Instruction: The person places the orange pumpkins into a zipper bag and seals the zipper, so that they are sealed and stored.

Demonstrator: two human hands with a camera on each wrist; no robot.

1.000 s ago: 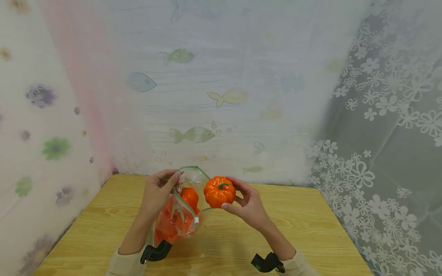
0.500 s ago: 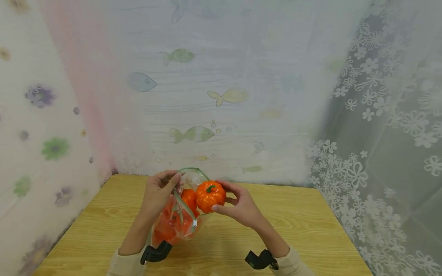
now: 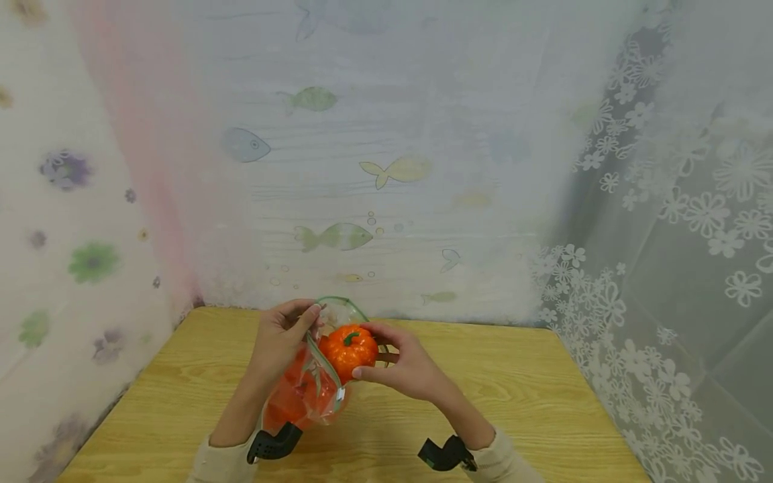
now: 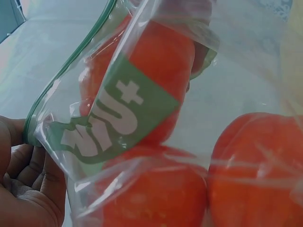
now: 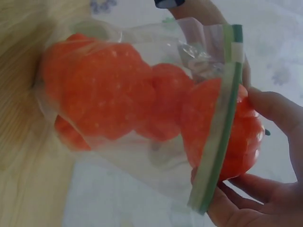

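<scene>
In the head view my left hand [image 3: 279, 342] pinches the green-edged rim of a clear zip bag [image 5: 142, 163] and holds its mouth open. Several orange toy pumpkins [image 4: 154, 191] lie inside the bag, seen through the plastic. My right hand [image 3: 410, 363] grips another small orange pumpkin [image 3: 348, 357] with a green stem, fingers above and thumb in front. This pumpkin sits in the bag's mouth; in the right wrist view the green zip strip [image 5: 220, 118] crosses in front of it, part inside and part outside. Its far side is hidden by the bag.
The bag stands over a light wooden table [image 3: 483, 402] at its left middle. Behind hangs a pale curtain [image 3: 471, 221] printed with fish. A white-flowered sheer curtain [image 3: 664, 282] borders the right side. Both wrists carry a black camera mount [image 3: 274, 443].
My right hand has carried the pumpkin left and slightly down, from outside the bag's rim into its mouth. My left hand has stayed nearly still on the rim.
</scene>
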